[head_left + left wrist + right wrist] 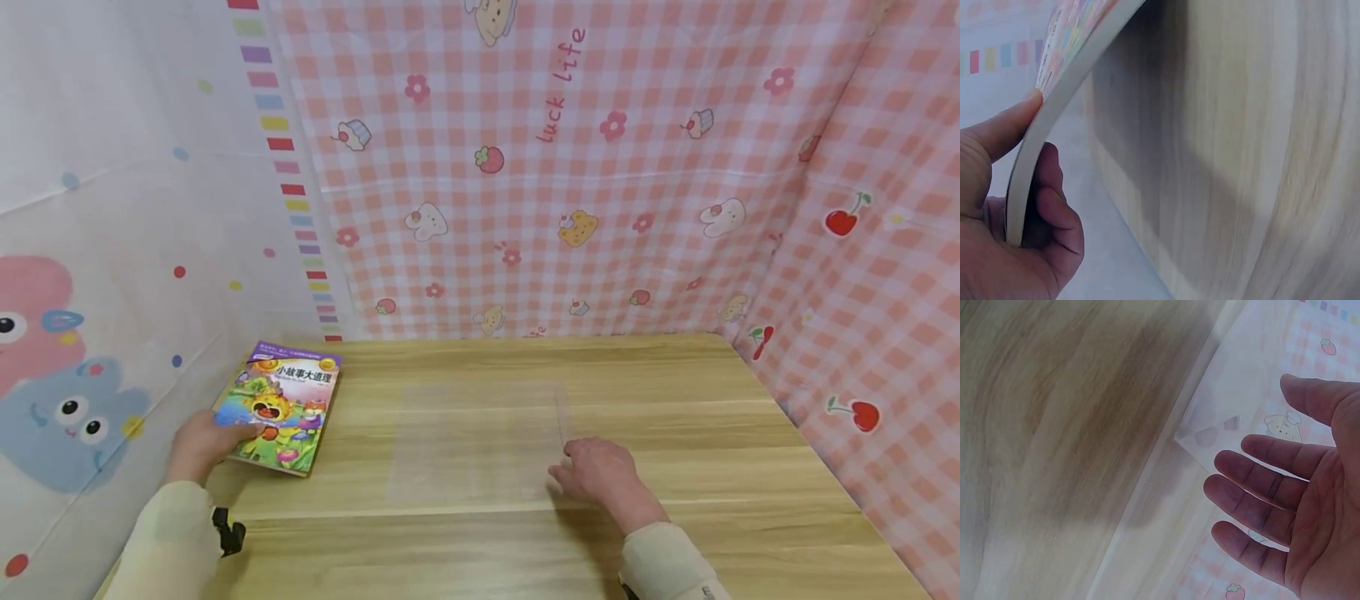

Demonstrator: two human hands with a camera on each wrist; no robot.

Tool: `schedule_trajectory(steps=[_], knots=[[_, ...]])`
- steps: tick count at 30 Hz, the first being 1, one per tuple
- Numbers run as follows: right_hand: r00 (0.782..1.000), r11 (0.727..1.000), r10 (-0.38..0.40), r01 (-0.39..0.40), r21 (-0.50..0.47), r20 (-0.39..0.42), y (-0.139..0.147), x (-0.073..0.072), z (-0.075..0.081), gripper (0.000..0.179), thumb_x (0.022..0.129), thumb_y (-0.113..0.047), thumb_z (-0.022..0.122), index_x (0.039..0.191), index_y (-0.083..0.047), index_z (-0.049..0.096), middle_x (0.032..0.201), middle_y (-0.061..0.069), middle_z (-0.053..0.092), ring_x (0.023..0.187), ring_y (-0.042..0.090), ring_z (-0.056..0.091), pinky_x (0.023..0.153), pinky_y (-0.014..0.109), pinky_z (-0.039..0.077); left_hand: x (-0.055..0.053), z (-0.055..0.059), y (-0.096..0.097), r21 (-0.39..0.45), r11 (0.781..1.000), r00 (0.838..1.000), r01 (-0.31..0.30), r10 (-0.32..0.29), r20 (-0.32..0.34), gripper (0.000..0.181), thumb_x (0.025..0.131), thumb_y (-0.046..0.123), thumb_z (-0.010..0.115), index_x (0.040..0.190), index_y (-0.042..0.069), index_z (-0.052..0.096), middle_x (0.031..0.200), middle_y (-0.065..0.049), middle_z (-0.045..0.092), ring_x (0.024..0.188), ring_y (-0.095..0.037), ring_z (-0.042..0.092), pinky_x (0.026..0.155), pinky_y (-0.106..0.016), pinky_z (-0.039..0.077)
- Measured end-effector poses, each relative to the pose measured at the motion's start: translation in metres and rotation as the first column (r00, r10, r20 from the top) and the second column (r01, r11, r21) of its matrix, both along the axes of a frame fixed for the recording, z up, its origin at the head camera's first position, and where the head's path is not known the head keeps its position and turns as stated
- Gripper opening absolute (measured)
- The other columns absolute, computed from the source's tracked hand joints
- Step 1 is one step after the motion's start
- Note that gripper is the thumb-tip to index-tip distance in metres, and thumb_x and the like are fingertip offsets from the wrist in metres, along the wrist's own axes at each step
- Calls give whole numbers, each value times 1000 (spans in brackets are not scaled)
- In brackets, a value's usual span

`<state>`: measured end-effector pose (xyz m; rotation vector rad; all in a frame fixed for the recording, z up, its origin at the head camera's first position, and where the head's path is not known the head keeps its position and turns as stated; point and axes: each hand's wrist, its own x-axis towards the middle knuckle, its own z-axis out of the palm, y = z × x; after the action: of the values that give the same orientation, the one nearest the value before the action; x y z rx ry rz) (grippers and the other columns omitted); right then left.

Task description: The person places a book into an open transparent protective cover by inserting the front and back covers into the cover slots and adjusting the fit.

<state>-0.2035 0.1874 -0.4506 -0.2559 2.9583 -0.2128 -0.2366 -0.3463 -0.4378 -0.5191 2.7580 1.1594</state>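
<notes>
My left hand (198, 446) grips a children's storybook (288, 408) by its lower left edge, thumb on the colourful cover and fingers curled beneath. In the left wrist view the book (1072, 78) is seen edge-on, bending slightly and raised over its shadow on the wood. A clear plastic sheet (472, 442) lies flat on the table, right of the book. Beside its right edge is my right hand (600, 475). The right wrist view shows that hand's fingers (1260, 487) spread and relaxed, nothing held, near a corner of the clear sheet (1207, 434).
The wooden table (450, 550) is bordered by a pink checked cloth (525, 183) at the back, another checked cloth (885, 317) on the right and a white printed cloth (150, 250) on the left, close to the left hand.
</notes>
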Motion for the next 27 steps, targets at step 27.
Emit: schedule_trajectory(steps=[27], knots=[[1000,999,-13,12,-31,-13,3,1,1,43,92,-39,66,117,-4,69,106,14,71,99,37,66,79,52,53,-9,8,123,509,850,983,-134,180,-41,71,92,39,70,140,-3,41,116,-9,55,88,-13,54,81,-32,48]])
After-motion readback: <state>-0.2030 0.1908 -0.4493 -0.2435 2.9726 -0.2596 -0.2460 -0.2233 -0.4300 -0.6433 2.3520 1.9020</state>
